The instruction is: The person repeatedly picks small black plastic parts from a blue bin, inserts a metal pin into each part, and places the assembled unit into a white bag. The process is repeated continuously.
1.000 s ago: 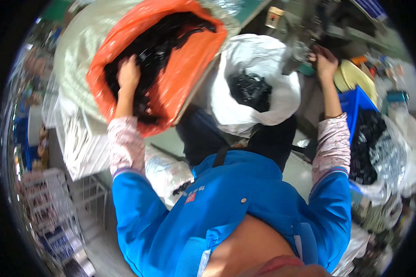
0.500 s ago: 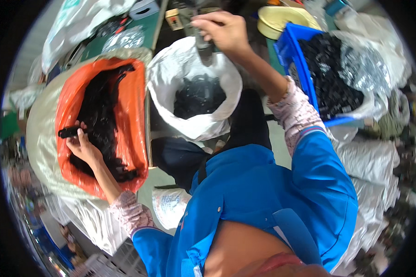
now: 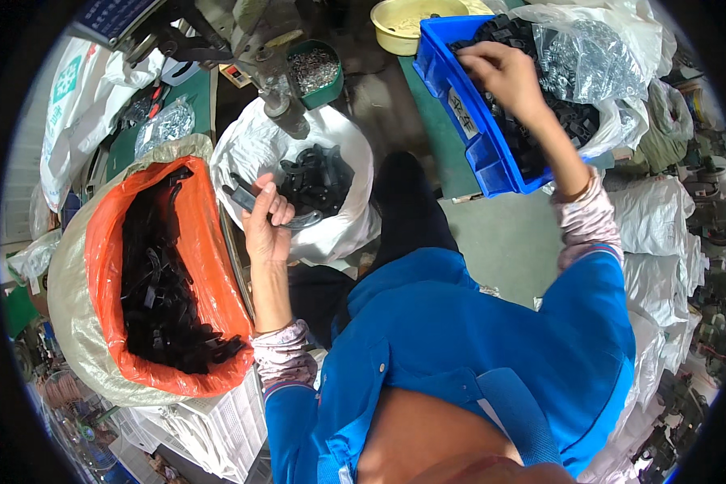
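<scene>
My left hand [image 3: 266,219] is closed around a black curved plastic part [image 3: 242,194], whose ends stick out on both sides of the fingers. It is over the near left rim of a white sack [image 3: 351,133] with several similar black pieces [image 3: 319,177] inside. At the far right, my right hand [image 3: 504,77] reaches into a blue bin [image 3: 476,137] of small black parts [image 3: 524,149]. Its fingers are bent together at the bin's left side. Whatever lies between those fingertips is hidden.
On the left stands a sack with an orange liner [image 3: 230,274], full of black parts. A machine [image 3: 270,68] overhangs the white sack, beside a green tray of small metal pieces [image 3: 315,74]. A yellow basin [image 3: 395,40] and a clear bag of metal pieces [image 3: 593,64] are farther back.
My left hand has moved right from the orange-lined sack to the white sack, carrying a black part. My right hand has left the machine and gone right into the blue bin. The view has shifted.
</scene>
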Tool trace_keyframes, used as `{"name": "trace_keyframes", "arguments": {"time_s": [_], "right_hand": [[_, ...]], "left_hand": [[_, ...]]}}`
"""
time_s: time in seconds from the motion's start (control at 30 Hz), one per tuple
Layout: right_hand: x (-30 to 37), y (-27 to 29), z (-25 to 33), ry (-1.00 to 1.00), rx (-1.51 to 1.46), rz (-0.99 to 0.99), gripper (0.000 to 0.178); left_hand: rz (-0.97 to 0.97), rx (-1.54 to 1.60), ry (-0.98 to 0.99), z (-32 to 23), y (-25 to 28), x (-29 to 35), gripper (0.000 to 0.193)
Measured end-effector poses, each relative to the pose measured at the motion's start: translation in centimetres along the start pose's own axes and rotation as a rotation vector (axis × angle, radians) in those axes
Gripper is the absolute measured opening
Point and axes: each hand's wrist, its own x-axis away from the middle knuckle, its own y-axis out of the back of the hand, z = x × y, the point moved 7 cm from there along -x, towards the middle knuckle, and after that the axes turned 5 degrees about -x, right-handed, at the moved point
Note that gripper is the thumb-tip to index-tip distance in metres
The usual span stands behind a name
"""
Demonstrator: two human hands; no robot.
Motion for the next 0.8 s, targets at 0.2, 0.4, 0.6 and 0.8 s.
{"name": "trace_keyframes", "arguments": {"time_s": [0.2, 0.4, 0.6, 0.8], "right_hand": [[0.4, -0.2, -11.1, -0.015, 0.805, 0.294, 0.032], [0.8, -1.0, -10.7, -0.029, 0.856, 0.369, 0.042], [3.0, 3.9, -8.8, -0.106, -0.113, 0.104, 0.029], [6.7, 3.2, -1.9, -0.204, -0.482, 0.086, 0.028]], "left_hand": [[0.138, -0.104, 0.075, 3.1, -8.2, -0.6, 0.017], [0.320, -0.152, 0.074, 4.7, -12.7, -1.3, 0.027], [0.398, -0.143, 0.245, 6.7, -16.5, -0.8, 0.032], [0.432, -0.033, 0.382, 10.2, -19.6, -1.0, 0.036]]}}
